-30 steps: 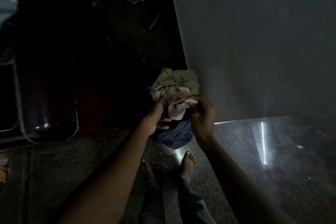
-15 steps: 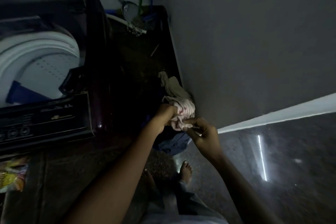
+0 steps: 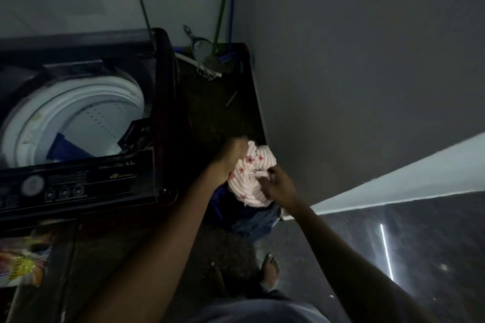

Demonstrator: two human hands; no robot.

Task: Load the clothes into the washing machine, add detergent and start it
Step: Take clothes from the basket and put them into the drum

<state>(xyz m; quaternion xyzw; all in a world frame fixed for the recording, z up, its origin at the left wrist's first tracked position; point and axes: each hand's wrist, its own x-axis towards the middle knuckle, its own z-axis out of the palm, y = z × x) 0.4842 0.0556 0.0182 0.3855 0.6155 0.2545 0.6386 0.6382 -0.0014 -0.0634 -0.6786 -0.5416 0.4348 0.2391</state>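
A dark top-loading washing machine point(image 3: 86, 181) stands at the left with its lid up and its white drum point(image 3: 78, 118) showing; something blue point(image 3: 67, 149) lies inside. To its right I hold a bundle of pale pink flowered cloth point(image 3: 252, 178) above a pile of dark blue clothes point(image 3: 252, 220) on the floor. My left hand point(image 3: 232, 157) grips the bundle's upper left. The bundle's right side is gripped by my right hand point(image 3: 278, 186). A colourful detergent packet point(image 3: 21, 265) lies at the lower left in front of the machine.
A grey wall point(image 3: 367, 60) rises close on the right, with a white ledge point(image 3: 393, 186) below it. Green and blue broom handles point(image 3: 224, 2) and a strainer-like tool point(image 3: 199, 47) lean in the far corner. My bare feet point(image 3: 270, 270) stand on the dark stone floor.
The view has lifted, bringing the open machine and drum into sight. Both hands have raised the pale cloth bundle off the pile and gathered it tighter.
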